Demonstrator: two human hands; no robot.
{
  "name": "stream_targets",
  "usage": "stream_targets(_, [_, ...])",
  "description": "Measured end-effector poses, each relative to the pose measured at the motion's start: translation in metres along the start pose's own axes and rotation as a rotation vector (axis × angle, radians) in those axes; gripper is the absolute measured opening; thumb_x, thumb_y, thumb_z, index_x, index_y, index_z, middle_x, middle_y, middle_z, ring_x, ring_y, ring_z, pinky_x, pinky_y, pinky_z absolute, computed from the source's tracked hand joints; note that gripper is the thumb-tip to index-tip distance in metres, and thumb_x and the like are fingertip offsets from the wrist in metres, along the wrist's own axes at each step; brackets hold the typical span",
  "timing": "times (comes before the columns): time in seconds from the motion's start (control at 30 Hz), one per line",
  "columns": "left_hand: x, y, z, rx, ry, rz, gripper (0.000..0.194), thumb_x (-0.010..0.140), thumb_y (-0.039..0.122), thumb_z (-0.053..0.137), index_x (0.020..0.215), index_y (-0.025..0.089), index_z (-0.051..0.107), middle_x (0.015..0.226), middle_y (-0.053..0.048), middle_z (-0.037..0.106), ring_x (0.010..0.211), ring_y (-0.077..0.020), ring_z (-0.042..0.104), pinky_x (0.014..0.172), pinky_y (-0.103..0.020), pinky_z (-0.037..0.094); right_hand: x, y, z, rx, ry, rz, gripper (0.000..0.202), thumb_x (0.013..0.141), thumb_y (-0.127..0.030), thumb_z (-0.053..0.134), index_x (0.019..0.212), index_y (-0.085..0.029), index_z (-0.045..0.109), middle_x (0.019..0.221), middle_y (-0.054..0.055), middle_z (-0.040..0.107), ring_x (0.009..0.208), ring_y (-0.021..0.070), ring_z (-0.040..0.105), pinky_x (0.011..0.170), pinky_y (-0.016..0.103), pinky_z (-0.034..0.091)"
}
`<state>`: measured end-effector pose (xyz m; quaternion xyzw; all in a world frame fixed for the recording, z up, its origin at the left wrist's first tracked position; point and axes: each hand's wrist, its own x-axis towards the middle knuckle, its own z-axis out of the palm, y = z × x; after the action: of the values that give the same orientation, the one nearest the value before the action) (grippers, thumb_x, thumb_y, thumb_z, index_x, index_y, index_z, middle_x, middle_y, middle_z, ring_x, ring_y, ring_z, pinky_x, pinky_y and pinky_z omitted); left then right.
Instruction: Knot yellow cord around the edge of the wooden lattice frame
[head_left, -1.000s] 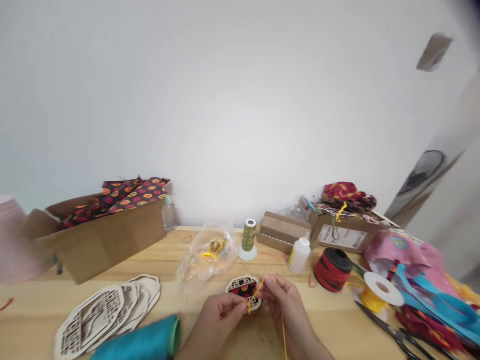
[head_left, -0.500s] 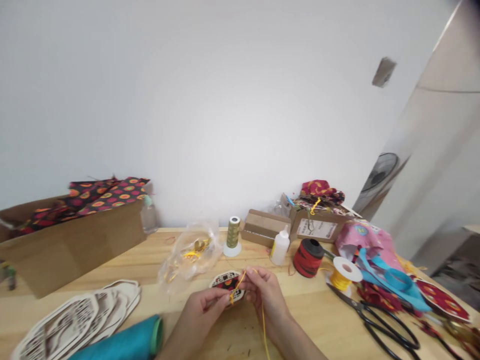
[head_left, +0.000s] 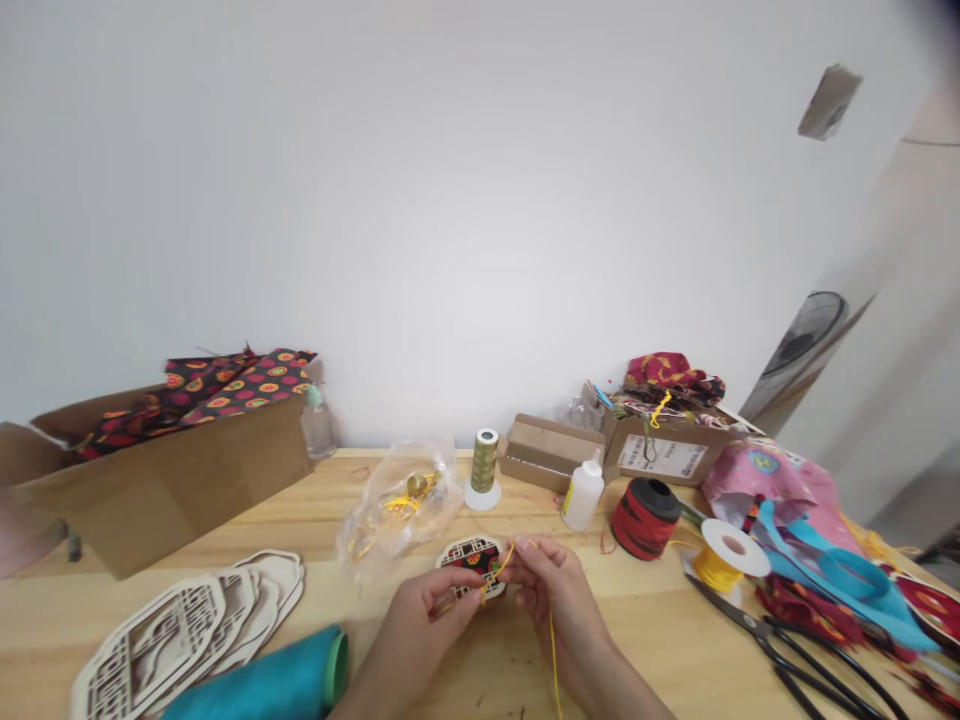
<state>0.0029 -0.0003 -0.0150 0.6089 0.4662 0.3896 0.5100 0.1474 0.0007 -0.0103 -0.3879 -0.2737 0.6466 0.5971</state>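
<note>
Close to the table's front, a small round lattice-cut ornament with dark patterned fabric behind its cutouts sits between my hands. My left hand pinches the lower edge of the ornament, where a yellow cord is looped or knotted; its fingertips cover the exact spot. In my right hand the yellow cord is gripped between thumb and forefinger. A short stretch of it runs taut to the ornament, and a longer tail hangs below the right palm toward the table's front edge.
Left are lattice-cut wooden panels, a teal thread cone and a cardboard box of fabric. Ahead are a plastic bag, green thread spool and glue bottle. Right lie a red cord spool, yellow spool and black scissors.
The view has turned slightly left, so everything sits further right in the picture. Both hands keep nearly the same grip on ornament and cord.
</note>
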Motion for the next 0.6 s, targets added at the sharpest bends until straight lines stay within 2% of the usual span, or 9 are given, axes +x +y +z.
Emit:
stream_targets(0.13, [-0.0021, 0.0034, -0.0010, 0.111, 0.016, -0.019, 0.018, 0.071, 0.031, 0.050, 0.071, 0.015, 0.058, 0.056, 0.002, 0.062, 0.054, -0.0121, 0.054, 0.048, -0.017, 0.038, 0.0011, -0.0023, -0.0038, -0.035, 0.012, -0.027, 0.021, 0.062, -0.030, 0.065, 0.065, -0.010, 0.060, 0.057, 0.003, 0.062, 0.050, 0.0105, 0.058, 0.039, 0.012, 0.037])
stream_targets(0.4, [-0.0008, 0.0050, 0.0030, 0.085, -0.017, -0.011, 0.017, 0.069, 0.029, 0.052, 0.070, 0.015, 0.063, 0.071, -0.002, 0.066, 0.069, -0.0161, 0.058, 0.061, -0.019, 0.043, 0.0041, -0.0028, -0.0088, -0.077, -0.043, -0.034, 0.020, 0.065, -0.030, 0.062, 0.066, -0.010, 0.059, 0.058, 0.003, 0.061, 0.048, 0.0093, 0.056, 0.040, 0.013, 0.038])
stream_targets(0.6, [-0.0012, 0.0021, 0.0042, 0.140, -0.009, -0.016, 0.017, 0.068, 0.028, 0.053, 0.069, 0.016, 0.064, 0.069, -0.003, 0.066, 0.067, -0.0165, 0.057, 0.059, -0.020, 0.042, 0.0035, -0.0048, -0.0076, -0.113, -0.060, -0.043, 0.021, 0.065, -0.030, 0.062, 0.063, -0.010, 0.058, 0.058, 0.003, 0.061, 0.045, 0.0088, 0.054, 0.038, 0.014, 0.037])
